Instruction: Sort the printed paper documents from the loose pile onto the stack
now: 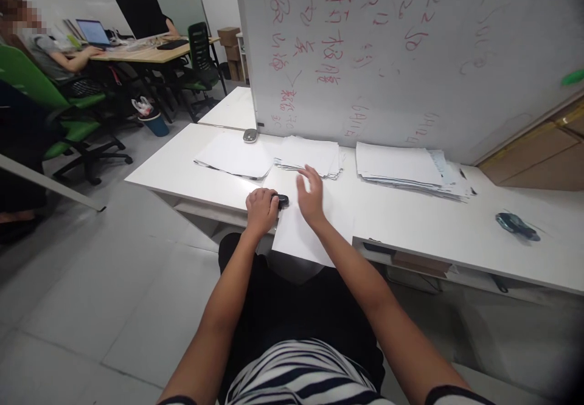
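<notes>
My left hand (261, 208) is closed over a small black object, likely a stapler (281, 200), at the left edge of a white sheet of paper (305, 235) on the white table (182, 168). Only the object's dark tip shows past my fingers. My right hand (311, 194) rests on the same sheet with fingers stretched out and slightly spread, holding nothing. The sheet hangs a little over the table's near edge. Just beyond my hands lie a loose spread of sheets (235, 155) and a stack of paper (310, 155).
A larger paper stack (401, 165) lies to the right, and a dark object (515, 224) further right. A whiteboard (410, 46) with red writing stands behind the table. A person sits at a far desk (146, 52) at left, with green chairs (59, 119) around.
</notes>
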Demonstrator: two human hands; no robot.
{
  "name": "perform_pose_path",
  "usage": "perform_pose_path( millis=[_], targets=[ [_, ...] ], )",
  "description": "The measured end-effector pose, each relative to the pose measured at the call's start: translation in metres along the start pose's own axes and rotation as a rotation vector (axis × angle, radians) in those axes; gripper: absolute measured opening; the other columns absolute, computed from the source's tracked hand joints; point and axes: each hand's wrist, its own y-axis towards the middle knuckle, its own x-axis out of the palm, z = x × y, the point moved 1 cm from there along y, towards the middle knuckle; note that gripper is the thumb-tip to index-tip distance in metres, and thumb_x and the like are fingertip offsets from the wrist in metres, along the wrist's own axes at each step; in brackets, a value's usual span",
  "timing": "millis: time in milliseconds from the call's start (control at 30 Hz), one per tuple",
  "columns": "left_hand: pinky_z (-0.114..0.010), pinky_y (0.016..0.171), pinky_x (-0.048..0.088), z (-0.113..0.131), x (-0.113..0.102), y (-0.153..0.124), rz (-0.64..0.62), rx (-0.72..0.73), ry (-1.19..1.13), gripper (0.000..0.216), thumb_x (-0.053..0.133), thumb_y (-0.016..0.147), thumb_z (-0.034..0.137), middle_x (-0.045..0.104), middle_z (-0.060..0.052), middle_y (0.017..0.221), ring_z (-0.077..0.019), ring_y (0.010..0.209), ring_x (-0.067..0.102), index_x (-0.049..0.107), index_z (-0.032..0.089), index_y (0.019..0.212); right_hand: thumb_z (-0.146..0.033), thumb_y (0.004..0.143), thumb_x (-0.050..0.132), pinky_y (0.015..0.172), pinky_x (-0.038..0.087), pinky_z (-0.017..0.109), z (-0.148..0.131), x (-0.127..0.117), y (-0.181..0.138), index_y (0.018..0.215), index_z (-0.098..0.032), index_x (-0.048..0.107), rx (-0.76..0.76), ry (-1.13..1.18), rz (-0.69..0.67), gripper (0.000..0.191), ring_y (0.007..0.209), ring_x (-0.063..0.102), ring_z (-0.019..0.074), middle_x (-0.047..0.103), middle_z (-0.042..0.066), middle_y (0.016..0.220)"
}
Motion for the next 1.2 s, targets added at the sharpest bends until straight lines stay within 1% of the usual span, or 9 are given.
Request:
perform_pose_path(
  millis=[133, 233, 300, 400, 467, 700, 833, 1000, 1200],
  targets=[
    [-0.044, 0.105, 0.026, -0.001, 0.0, -0.001, -0.009, -0.004, -0.014, 0.029, 0.033, 0.094, 0.035, 0.056, -0.006, 0.117, -0.0237, 0.119, 0.04, 0.055, 0.026, 0.11, -0.041, 0.09, 0.047, 0.096, 0.042, 0.042, 0.028, -0.083, -0.085, 0.099, -0.021, 0.063, 0.115, 0.137, 0.249, 0.027, 0.107, 0.057, 0.0206, 0.062, 0.007, 0.111],
    [-0.044, 0.106, 0.025, -0.002, 0.001, -0.001, -0.019, -0.003, -0.016, 0.03, 0.033, 0.094, 0.035, 0.055, -0.006, 0.119, -0.0243, 0.12, 0.039, 0.055, 0.025, 0.112, -0.046, 0.085, 0.053, 0.091, 0.045, 0.039, 0.065, -0.122, -0.133, 0.096, -0.019, 0.061, 0.385, 0.135, 0.453, 0.03, 0.098, 0.06, 0.0196, 0.064, 0.005, 0.101],
    [-0.045, 0.106, 0.025, -0.002, 0.001, 0.0, -0.022, -0.002, -0.016, 0.031, 0.032, 0.095, 0.036, 0.055, -0.007, 0.119, -0.0249, 0.121, 0.039, 0.055, 0.025, 0.113, -0.052, 0.081, 0.057, 0.084, 0.048, 0.036, 0.082, -0.131, -0.147, 0.103, -0.02, 0.06, 0.596, 0.195, 0.345, 0.039, 0.097, 0.061, 0.0203, 0.066, 0.006, 0.104],
    [-0.045, 0.106, 0.025, -0.001, 0.001, 0.0, -0.025, -0.011, -0.014, 0.032, 0.032, 0.094, 0.035, 0.055, -0.007, 0.119, -0.0254, 0.122, 0.038, 0.055, 0.025, 0.113, -0.057, 0.077, 0.06, 0.067, 0.052, 0.032, 0.089, -0.128, -0.148, 0.11, -0.021, 0.062, 0.81, 0.339, -0.025, 0.049, 0.088, 0.065, 0.0221, 0.069, 0.007, 0.104],
    [-0.045, 0.106, 0.025, 0.0, 0.0, 0.001, -0.033, -0.016, -0.01, 0.032, 0.032, 0.094, 0.035, 0.055, -0.008, 0.119, -0.0254, 0.122, 0.038, 0.055, 0.025, 0.114, -0.056, 0.077, 0.062, 0.059, 0.052, 0.03, 0.084, -0.125, -0.143, 0.112, -0.021, 0.062, 0.814, 0.392, -0.167, 0.05, 0.079, 0.065, 0.0215, 0.07, 0.007, 0.102],
    [-0.044, 0.104, 0.028, 0.0, -0.003, 0.0, -0.038, -0.017, -0.001, 0.033, 0.032, 0.094, 0.036, 0.054, -0.008, 0.121, -0.0255, 0.121, 0.039, 0.055, 0.025, 0.116, -0.056, 0.075, 0.064, 0.055, 0.053, 0.034, 0.07, -0.137, -0.136, 0.102, -0.017, 0.066, 0.711, 0.233, -0.139, 0.047, 0.058, 0.061, 0.0191, 0.072, 0.006, 0.084],
    [-0.043, 0.103, 0.029, -0.002, -0.002, 0.0, -0.035, 0.003, -0.004, 0.034, 0.032, 0.094, 0.036, 0.054, -0.008, 0.122, -0.0254, 0.121, 0.038, 0.055, 0.024, 0.117, -0.055, 0.073, 0.067, 0.057, 0.054, 0.036, 0.066, -0.171, -0.137, 0.106, -0.018, 0.067, 0.75, 0.192, -0.012, 0.05, 0.067, 0.067, 0.0244, 0.073, 0.008, 0.087],
    [-0.044, 0.103, 0.029, -0.005, 0.001, 0.001, -0.023, 0.012, -0.002, 0.035, 0.033, 0.094, 0.037, 0.054, -0.009, 0.122, -0.0266, 0.121, 0.038, 0.056, 0.024, 0.116, -0.05, 0.072, 0.071, 0.081, 0.053, 0.041, 0.064, -0.207, -0.136, 0.107, -0.02, 0.068, 0.625, 0.24, 0.14, 0.046, 0.092, 0.067, 0.027, 0.072, 0.009, 0.102],
    [-0.045, 0.103, 0.029, -0.005, 0.003, 0.001, -0.006, 0.007, -0.003, 0.034, 0.033, 0.094, 0.037, 0.054, -0.008, 0.121, -0.0274, 0.121, 0.038, 0.056, 0.024, 0.116, -0.049, 0.071, 0.072, 0.085, 0.052, 0.043, 0.073, -0.21, -0.133, 0.106, -0.022, 0.068, 0.605, 0.287, 0.135, 0.044, 0.091, 0.068, 0.0258, 0.073, 0.008, 0.1]
  ],
)
